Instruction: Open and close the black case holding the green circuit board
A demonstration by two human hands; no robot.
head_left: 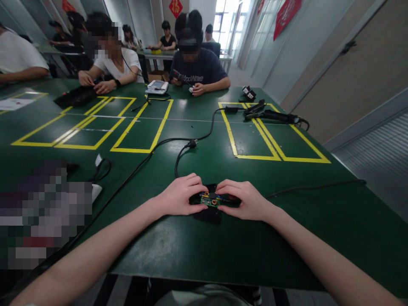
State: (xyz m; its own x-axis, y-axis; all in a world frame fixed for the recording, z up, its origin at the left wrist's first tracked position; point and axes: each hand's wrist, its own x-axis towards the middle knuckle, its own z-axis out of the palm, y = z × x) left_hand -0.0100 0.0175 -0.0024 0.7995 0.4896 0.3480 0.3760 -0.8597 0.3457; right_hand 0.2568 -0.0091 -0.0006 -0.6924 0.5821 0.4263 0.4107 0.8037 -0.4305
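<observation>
Fingers of the left hand (181, 196) and the right hand (247, 200) curl narrowly inward from either side, gripping a small black casing (207, 215) whose green circuit board (210, 199) shows in the gap between the fingertips. The casing rests on the green table (223, 250), near its front edge. Bare tabletop lies on both sides, a black cable (178, 159) loops just beyond the left knuckles, and yellow tape outlines (255, 140) lie farther off.
</observation>
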